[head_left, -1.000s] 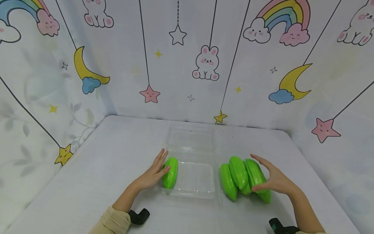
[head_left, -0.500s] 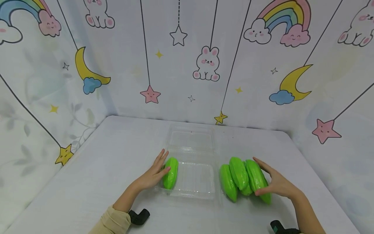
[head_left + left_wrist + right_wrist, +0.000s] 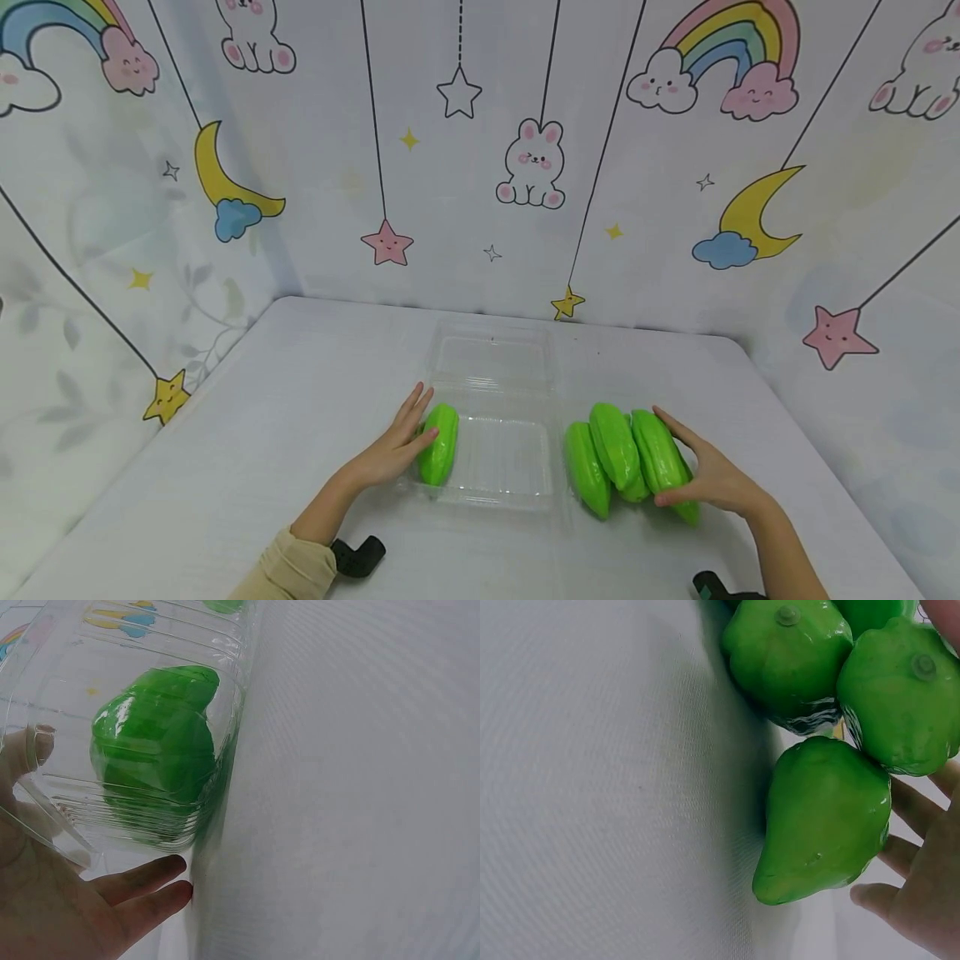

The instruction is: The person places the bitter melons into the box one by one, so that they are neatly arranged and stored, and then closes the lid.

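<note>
A hinged clear plastic box [image 3: 495,496] lies open on the table, with one elongated, ridged, glossy green fruit [image 3: 438,445] inside along its left wall. At that wall my left hand [image 3: 386,454] holds the box, thumb over the rim and fingers outside. Several similar green fruits are bunched right of the box. My right hand [image 3: 712,475] spans the upper fruit [image 3: 660,454] on the bunch's right side, thumb at its near end and fingers round the far side. In the right wrist view, another green fruit [image 3: 821,825] lies below that one, tapered end outward.
The box's lid [image 3: 491,358] lies flat behind its base. Left of the bunch sits a green fruit [image 3: 587,471], with another fruit [image 3: 615,446] beside it. A printed cloth backdrop [image 3: 300,150] rises behind the white table [image 3: 315,375]. Black wrist devices [image 3: 358,557] are worn on both arms.
My right hand has moved slightly and closed in round the rightmost upper fruit. The left hand stays at the box's wall. The fruits have hardly moved.
</note>
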The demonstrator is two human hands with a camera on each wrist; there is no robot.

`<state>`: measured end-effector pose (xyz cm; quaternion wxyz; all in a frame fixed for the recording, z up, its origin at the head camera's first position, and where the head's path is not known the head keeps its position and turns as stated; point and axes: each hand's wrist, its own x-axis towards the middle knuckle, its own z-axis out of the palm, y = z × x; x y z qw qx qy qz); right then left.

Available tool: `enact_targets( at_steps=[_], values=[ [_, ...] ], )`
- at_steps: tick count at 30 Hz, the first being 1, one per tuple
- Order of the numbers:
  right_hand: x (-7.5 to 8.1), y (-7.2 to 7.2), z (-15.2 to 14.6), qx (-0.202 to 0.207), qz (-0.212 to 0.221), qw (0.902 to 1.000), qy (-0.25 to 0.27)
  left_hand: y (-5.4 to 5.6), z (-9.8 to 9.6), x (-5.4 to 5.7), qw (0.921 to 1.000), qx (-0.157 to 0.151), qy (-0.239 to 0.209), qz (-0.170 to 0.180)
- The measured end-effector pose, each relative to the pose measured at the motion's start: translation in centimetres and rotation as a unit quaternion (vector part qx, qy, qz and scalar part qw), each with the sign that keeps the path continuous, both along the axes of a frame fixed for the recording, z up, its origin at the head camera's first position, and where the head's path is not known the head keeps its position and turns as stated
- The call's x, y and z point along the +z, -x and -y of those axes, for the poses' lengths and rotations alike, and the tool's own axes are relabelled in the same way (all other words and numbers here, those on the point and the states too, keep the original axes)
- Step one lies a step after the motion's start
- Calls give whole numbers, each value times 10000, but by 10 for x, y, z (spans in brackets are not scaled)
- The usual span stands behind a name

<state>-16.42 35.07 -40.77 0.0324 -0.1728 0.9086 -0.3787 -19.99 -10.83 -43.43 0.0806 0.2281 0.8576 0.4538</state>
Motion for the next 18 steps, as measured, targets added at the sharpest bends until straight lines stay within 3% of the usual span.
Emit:
enact_targets(
  at_steps=[18],
  values=[
    [2,1,0,-94,-209,9996,-135,1,0,-2,10000,-47,-27,32]
  ],
)
